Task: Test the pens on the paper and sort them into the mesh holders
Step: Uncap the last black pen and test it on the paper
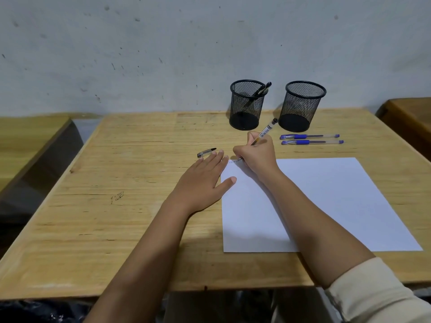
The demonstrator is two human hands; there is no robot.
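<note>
My right hand point(255, 155) grips a clear pen point(265, 131) with a black end, its tip on the top left corner of the white paper point(326, 201), where a faint scribble shows. My left hand point(203, 180) lies flat with fingers spread, thumb on the paper's left edge. A black pen cap point(206, 152) lies on the table just beyond its fingertips. Two black mesh holders stand at the back: the left holder point(247, 106) has a black pen in it, the right holder point(302, 106) looks empty. Two capped blue pens point(311, 139) lie side by side in front of the right holder.
The wooden table point(116, 183) stands against a scuffed grey wall. Other tables flank it: one at the left point(28, 141) across a gap, one at the far right point(410, 117). A small ink mark point(117, 197) is on the tabletop.
</note>
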